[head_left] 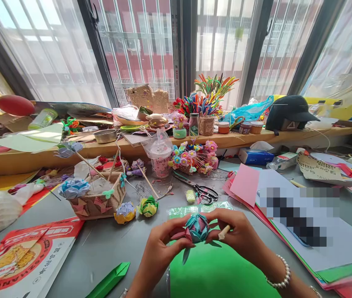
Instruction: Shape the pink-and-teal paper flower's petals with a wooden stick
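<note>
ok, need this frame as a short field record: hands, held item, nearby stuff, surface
left hand: left hand pinches the pink and teal folded paper flower from its left side
right hand: right hand grips the flower's right side and also holds a short pale stick
under hands: bright green paper sheet
nearby: black-handled scissors, yellow-green paper flower, woven basket of paper flowers
surface: grey table

A single head-worn camera looks forward and down across the grey table [107,244] toward the window [138,45]. It sits close above the person's hands at the bottom edge; no second view exists
</note>
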`<state>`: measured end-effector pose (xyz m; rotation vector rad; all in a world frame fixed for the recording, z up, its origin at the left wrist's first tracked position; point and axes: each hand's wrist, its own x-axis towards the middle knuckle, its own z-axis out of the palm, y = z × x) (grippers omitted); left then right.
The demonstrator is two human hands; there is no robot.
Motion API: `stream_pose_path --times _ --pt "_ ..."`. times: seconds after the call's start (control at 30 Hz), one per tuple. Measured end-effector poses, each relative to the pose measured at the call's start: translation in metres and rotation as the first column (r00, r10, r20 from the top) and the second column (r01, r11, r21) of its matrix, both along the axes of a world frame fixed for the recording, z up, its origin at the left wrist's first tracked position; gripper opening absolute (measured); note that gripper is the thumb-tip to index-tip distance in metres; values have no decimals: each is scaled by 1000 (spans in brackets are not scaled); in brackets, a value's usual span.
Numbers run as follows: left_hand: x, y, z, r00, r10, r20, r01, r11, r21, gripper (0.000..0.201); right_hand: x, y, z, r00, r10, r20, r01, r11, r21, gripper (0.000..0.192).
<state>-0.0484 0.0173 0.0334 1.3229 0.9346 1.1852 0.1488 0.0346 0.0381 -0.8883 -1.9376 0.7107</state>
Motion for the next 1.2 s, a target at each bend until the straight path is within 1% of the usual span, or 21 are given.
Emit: stream_pose_path --times 0.27,0.47,0.67,0.93,1.2 --pt "1 0 1 992 31 -121 -25 998 55 34 -3 -1 -1 1000 10 17 -12 996 89 28" --pt "1 0 3 982 35 -184 -23 998 66 30 -4 -2 -1 1000 12 14 -13 996 83 28" --pt "2 0 4 985 34 -172 -23 998 66 30 -5 -2 0 1000 -2 25 0 999 53 30" --pt "1 0 4 984 44 -173 -30 996 81 30 -7 -2 -3 1000 -12 4 12 997 70 23" --pt "2 1 2 982 46 -185 -28 995 98 30 -7 -1 -8 1000 -18 -22 18 999 32 19"
